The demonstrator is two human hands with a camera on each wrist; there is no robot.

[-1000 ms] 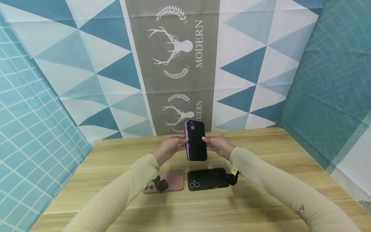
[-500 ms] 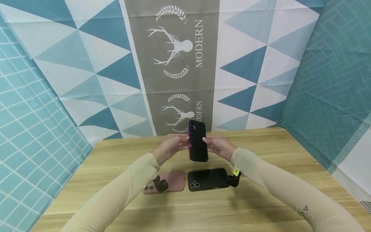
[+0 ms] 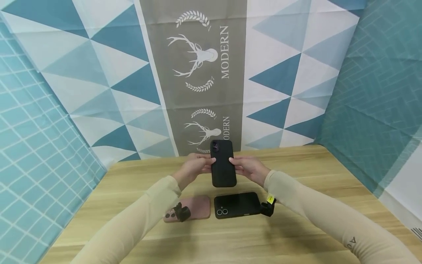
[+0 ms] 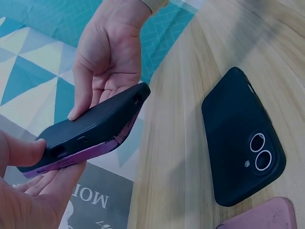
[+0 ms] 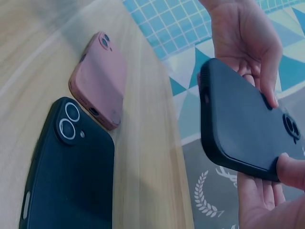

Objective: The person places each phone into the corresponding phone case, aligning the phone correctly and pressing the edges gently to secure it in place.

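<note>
A black phone case [image 3: 223, 172] is held up above the table's far part, its camera opening at the upper left. My left hand [image 3: 194, 167] grips its left edge, thumb on the back and fingers behind. From the other side my right hand [image 3: 248, 167] pinches the right edge in the same way. In the left wrist view, a slim purple phone-shaped piece [image 4: 86, 153] shows along the underside of the black case, its edge standing out past the case's rim. The right wrist view shows the case's broad black back, with the purple piece almost wholly hidden.
On the wooden table [image 3: 211, 238] lie a pink phone in view of its cameras [image 3: 199, 207] and, right beside it, a black one [image 3: 237, 205] with two silver-ringed lenses. Black wrist cameras overlap both in the head view. A patterned cloth wall [image 3: 273, 73] stands behind the table.
The purple piece showed along the left of the black case and has gone behind it. The case has turned to face the head camera and dropped slightly; both hands keep hold.
</note>
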